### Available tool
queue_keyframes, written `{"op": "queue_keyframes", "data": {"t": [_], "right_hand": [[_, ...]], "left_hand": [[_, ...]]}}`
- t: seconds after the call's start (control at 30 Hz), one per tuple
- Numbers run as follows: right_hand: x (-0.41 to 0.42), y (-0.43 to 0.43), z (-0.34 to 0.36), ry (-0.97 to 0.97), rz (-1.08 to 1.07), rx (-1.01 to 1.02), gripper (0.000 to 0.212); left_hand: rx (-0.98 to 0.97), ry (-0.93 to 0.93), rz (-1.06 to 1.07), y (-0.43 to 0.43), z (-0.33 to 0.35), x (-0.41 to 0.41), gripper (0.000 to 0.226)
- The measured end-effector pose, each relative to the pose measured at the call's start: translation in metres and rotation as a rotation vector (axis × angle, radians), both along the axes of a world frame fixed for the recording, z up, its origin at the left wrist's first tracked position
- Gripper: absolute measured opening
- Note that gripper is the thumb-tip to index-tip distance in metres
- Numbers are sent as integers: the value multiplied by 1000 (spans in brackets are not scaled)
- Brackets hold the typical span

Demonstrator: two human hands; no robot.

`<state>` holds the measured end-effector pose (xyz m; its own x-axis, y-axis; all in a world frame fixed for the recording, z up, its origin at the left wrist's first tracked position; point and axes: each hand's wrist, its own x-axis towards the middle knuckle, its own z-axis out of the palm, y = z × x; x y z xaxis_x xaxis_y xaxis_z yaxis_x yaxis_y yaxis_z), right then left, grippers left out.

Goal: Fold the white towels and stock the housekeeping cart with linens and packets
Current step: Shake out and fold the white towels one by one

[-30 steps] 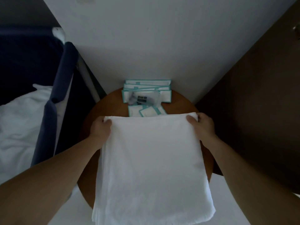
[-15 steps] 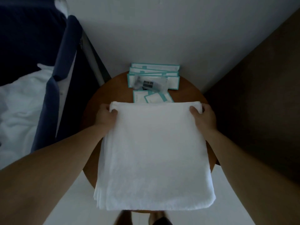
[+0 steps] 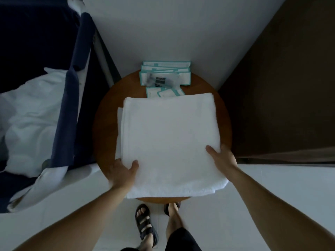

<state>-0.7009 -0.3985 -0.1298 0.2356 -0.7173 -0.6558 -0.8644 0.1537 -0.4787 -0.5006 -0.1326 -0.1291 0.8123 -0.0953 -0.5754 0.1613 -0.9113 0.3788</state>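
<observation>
Head view: white towel (image 3: 168, 138) lies folded on the round table (image 3: 101, 127), gripped at both near corners.
Here the left hand (image 3: 122, 173) and the right hand (image 3: 223, 160) each hold a near corner, thumb on top, fingers hidden under the edge. Teal-edged packets (image 3: 165, 77) sit just beyond the towel's far fold, by the wall. To fold well, lift both corners together, keep the layers stacked and carry them level to the far edge. A lower layer peeks out on the left, so square that first, then smooth it flat before it goes to the navy bin (image 3: 68, 109) alongside.
</observation>
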Motion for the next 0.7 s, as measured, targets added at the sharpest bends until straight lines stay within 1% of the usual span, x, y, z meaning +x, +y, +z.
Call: {"op": "queue_keyframes", "data": {"t": [0.1,0.23,0.27,0.3,0.37,0.47,0.53,0.6,0.7], "right_hand": [[-17,17,1,29,-14,0,70],[-25,31,9,-44,-103,70,67],[-23,32,12,-55,-101,70,64],[-21,32,16,-65,-96,59,61],[-13,27,26,-124,-118,41,54],[-4,16,43,-313,-268,71,50],[-6,16,44,-386,-330,85,50],[-12,27,35,-337,-337,63,51],[-29,47,2,-105,-183,-22,57]], "left_hand": [[-110,142,109,11,0,-7,78],[-176,328,207,17,7,11,91],[-190,382,216,17,10,18,89],[-211,428,210,15,13,24,81],[-253,451,169,8,23,38,55],[-327,362,126,-5,46,62,32],[-403,298,109,-11,62,75,25],[-403,270,81,-11,64,74,22],[-255,266,9,11,33,46,21]]}}
